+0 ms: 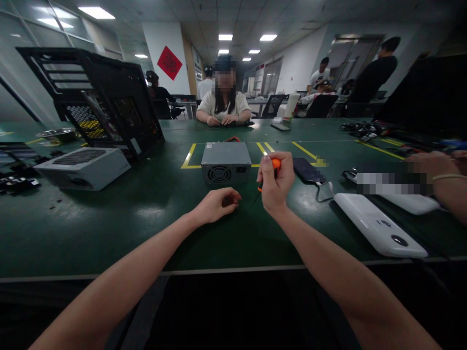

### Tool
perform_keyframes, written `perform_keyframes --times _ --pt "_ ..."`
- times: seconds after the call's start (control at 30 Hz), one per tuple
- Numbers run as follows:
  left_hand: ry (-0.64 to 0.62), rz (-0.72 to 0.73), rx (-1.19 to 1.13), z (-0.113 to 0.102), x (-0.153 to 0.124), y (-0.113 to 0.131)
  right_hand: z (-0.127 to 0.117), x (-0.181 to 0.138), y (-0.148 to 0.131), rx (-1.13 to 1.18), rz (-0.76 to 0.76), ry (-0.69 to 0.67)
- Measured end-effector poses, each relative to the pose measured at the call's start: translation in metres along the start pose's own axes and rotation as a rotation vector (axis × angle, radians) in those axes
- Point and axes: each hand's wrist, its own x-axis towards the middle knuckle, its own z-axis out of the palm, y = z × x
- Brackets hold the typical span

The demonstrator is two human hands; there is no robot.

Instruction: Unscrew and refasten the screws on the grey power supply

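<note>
- Head view: right hand [275, 183] is wrapped around an orange-handled screwdriver [276, 163], fingers closed tight on the handle, the dark shaft pointing down and left towards the desk [146, 228].
- The screwdriver is held just above the desk, in front of and slightly right of a grey power supply [226, 163].
- Left hand [218, 204] rests on the desk near the right hand, not touching it. Its fingers are curled in with the tips pressed against the thumb; can't tell whether anything small is pinched between them.
- The power supply sits flat inside yellow tape lines [189, 156], fan grille facing the camera, clear of both hands.
- A dark phone [306, 170] lies just right of the right hand, with a white device [379, 226] further right, near the desk edge.
- On the left are a second grey box [85, 167] and, behind it, a tilted black computer case [98, 97].
- A person [224, 104] sits across the desk, both hands on it.
- A co-worker's hand [438, 165] is at the far right edge.
</note>
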Motion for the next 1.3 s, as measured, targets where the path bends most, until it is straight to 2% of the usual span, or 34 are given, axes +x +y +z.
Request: perform_keyframes --times 0.07,0.13,0.27,0.37,0.47,0.6,0.8,1.3 --pt "0.005 0.000 -0.028 0.000 -0.001 0.001 0.003 -0.005 0.001 0.027 -0.025 -0.063" --pt "0.008 0.005 -0.039 -0.001 -0.001 0.001 0.005 -0.004 0.003 0.104 0.034 -0.130" --pt "-0.021 0.043 -0.037 0.000 -0.002 -0.001 0.005 0.008 0.003 0.288 0.369 -0.242" --pt "-0.030 0.065 -0.045 0.001 -0.002 -0.001 -0.002 0.017 -0.005 0.470 0.479 -0.202" --pt "-0.037 0.083 -0.054 0.002 -0.002 -0.001 -0.011 0.021 -0.019 0.622 0.415 -0.183" --pt "-0.016 0.087 -0.062 0.002 -0.001 -0.001 -0.016 0.020 -0.032 0.701 0.344 -0.257" --pt "0.013 0.090 -0.120 0.002 -0.001 -0.001 -0.014 0.016 -0.031 0.709 0.314 -0.378" --pt "0.029 0.113 -0.115 0.001 -0.002 0.002 -0.013 0.014 -0.029 0.756 0.329 -0.396"
